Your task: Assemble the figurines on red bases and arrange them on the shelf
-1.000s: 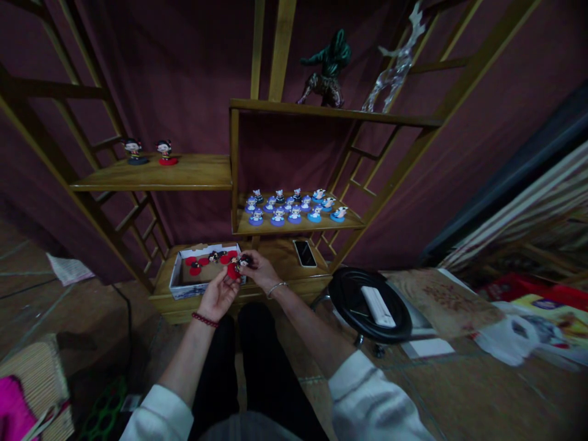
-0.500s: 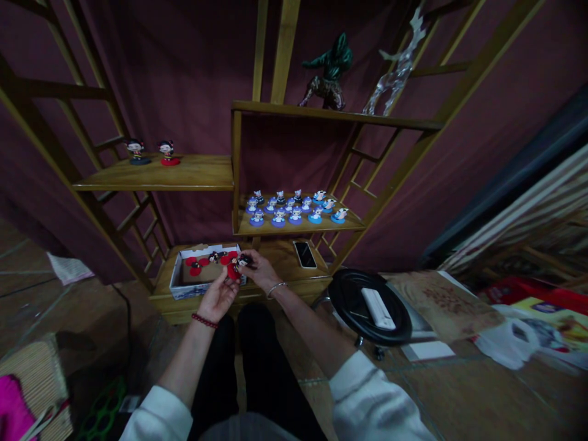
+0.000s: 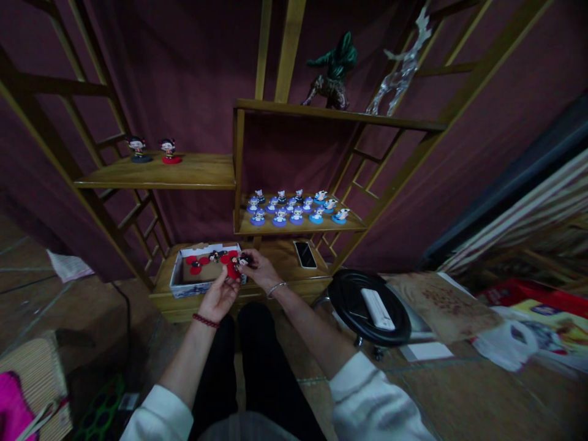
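Observation:
Between my two hands, over the right end of an open box, is a small black-haired figurine [image 3: 239, 262] with a red base. My left hand [image 3: 221, 297] pinches the red base from below. My right hand [image 3: 260, 269] grips the dark head from the right. Inside the white-and-blue cardboard box [image 3: 193, 286] lie more red-and-black figurines [image 3: 195, 265]. Two figurines of the same look stand on the left shelf, one on a dark base [image 3: 138, 149] and one on a red base [image 3: 169, 151].
Several purple and blue figurines [image 3: 280, 216] fill the middle shelf [image 3: 303, 230]. A phone [image 3: 305, 255] lies on the bottom board. Above stand a green statue [image 3: 337, 70] and a clear deer [image 3: 404, 64]. At right is a black stool [image 3: 351, 294] bearing a white box [image 3: 378, 309].
The view has shifted very slightly. Both hands keep their hold on the figurine, in nearly the same place.

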`<state>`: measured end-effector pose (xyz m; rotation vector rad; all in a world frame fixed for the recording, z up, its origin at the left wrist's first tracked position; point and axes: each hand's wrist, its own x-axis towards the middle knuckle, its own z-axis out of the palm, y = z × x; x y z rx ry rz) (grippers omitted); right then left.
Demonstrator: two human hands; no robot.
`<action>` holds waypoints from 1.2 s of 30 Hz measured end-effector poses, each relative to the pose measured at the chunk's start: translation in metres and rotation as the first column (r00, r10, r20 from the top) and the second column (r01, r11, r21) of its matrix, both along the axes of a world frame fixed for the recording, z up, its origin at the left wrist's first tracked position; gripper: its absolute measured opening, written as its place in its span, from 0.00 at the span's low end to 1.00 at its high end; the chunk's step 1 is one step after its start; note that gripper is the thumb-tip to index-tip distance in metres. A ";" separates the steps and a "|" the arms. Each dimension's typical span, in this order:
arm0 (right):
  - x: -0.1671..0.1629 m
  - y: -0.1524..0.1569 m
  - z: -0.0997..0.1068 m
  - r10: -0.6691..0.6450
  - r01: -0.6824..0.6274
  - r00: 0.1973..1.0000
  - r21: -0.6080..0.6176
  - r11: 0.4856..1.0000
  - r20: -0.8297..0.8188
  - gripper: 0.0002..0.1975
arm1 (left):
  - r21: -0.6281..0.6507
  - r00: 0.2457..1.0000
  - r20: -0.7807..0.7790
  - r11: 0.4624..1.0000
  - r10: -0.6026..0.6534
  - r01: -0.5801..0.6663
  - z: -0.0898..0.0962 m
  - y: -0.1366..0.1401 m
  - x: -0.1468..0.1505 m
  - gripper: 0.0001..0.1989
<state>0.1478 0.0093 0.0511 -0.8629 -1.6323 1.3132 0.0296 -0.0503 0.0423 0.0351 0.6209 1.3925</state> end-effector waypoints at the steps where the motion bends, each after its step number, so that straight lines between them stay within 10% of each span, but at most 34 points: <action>1: 0.000 -0.001 0.001 0.005 -0.005 1.000 -0.003 1.000 -0.003 0.16 | 0.001 1.000 0.002 1.000 -0.002 0.002 0.000 0.000 0.000 0.09; 36: 0.000 -0.008 0.008 0.029 -0.030 0.998 -0.027 0.999 -0.050 0.15 | 0.007 1.000 -0.015 1.000 -0.005 0.005 0.001 -0.002 0.000 0.10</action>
